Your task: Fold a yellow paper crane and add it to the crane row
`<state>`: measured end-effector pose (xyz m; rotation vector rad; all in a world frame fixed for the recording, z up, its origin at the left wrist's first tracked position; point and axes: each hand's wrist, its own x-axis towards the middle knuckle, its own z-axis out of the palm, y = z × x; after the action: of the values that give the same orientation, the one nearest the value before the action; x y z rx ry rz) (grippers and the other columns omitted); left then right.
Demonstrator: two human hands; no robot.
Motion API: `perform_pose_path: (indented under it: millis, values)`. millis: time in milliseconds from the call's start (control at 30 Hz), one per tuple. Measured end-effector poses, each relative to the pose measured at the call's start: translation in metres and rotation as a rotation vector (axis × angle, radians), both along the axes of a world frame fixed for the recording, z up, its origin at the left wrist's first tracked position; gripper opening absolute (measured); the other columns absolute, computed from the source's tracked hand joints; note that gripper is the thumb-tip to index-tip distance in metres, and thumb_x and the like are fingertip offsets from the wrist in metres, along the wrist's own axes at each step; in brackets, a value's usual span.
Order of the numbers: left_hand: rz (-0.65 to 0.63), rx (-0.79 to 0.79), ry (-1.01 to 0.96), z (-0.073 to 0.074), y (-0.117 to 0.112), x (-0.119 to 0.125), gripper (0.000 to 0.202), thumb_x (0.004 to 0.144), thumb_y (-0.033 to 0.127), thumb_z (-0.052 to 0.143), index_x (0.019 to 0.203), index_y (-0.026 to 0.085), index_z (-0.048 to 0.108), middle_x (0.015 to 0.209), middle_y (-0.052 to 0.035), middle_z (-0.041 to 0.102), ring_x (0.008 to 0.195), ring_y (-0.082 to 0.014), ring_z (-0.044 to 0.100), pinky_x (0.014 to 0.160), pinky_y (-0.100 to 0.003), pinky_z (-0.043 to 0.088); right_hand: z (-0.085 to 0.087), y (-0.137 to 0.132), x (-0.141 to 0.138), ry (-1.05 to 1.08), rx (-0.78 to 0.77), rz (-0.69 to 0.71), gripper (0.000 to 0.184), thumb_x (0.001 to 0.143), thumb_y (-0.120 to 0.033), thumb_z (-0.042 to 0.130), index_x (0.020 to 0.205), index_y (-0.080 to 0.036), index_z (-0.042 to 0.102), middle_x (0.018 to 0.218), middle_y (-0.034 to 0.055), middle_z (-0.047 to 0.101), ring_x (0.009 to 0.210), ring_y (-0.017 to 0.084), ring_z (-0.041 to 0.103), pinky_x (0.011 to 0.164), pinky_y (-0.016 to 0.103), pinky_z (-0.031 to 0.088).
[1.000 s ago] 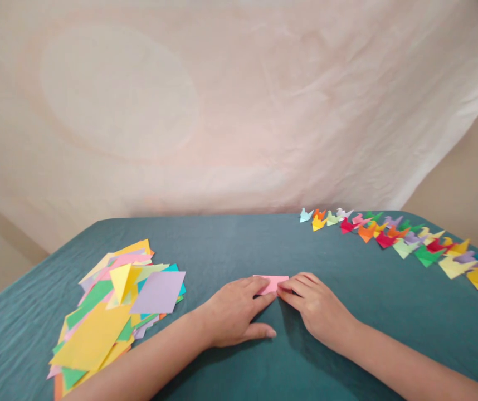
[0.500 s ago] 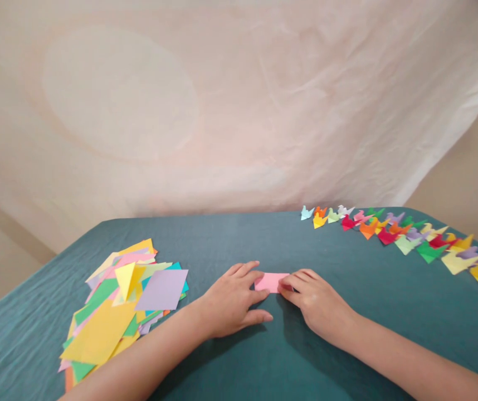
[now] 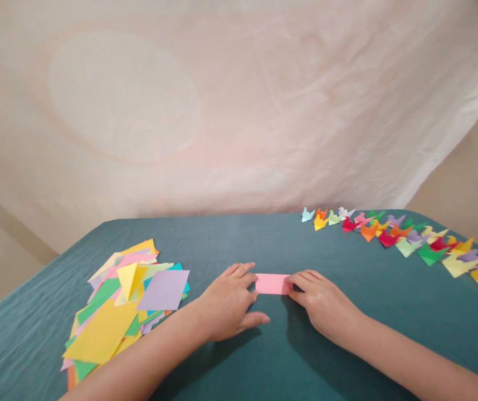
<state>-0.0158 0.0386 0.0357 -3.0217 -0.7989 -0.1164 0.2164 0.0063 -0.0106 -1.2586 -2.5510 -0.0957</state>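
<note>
A small pink folded paper (image 3: 271, 284), a narrow rectangle, lies on the cloth in front of me between my two hands. Its right end is pinched between the thumb and fingers of my right hand (image 3: 317, 295). My left hand (image 3: 231, 301) rests at the paper's left edge with its fingers spread, the fingertips touching or very near that edge. The thumb of that hand points right, just below the paper.
Loose sheets of coloured paper (image 3: 101, 331) are heaped on the left, a lilac square (image 3: 164, 291) on top. Many folded paper birds (image 3: 389, 238) stand in rows at the back right. Dark green cloth (image 3: 230, 236) covers the table; a pale sheet (image 3: 239, 111) hangs behind.
My right hand has slid slightly right along the paper, and my left fingertips have drawn back toward its left edge. More of the pink surface shows now.
</note>
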Motion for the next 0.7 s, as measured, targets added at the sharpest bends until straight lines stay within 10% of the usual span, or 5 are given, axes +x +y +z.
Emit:
perform_pose_path:
  millis: [467,700]
  values:
    - [-0.055,-0.003,0.031,-0.008,0.001,0.006,0.038,0.084,0.041,0.052,0.096,0.007,0.066,0.099,-0.0151,0.065,0.100,-0.0267,0.058,0.092,-0.036,0.044,-0.016,0.006,0.001,0.289,0.112,0.048,0.028,0.081,-0.002,0.042,0.075,-0.015,0.065,0.082,0.0070,0.064,0.078,0.018,0.056,0.075,0.033,0.044]
    - [-0.029,-0.004,-0.107,-0.024,0.011,0.007,0.025,0.089,0.030,0.046,0.085,0.013,0.064,0.085,-0.0094,0.066,0.090,-0.0215,0.060,0.086,-0.034,0.045,-0.017,0.009,0.001,0.385,0.025,-0.087,0.023,0.082,-0.015,0.050,0.104,-0.018,0.057,0.105,0.0092,0.061,0.098,0.022,0.054,0.084,0.039,0.044]
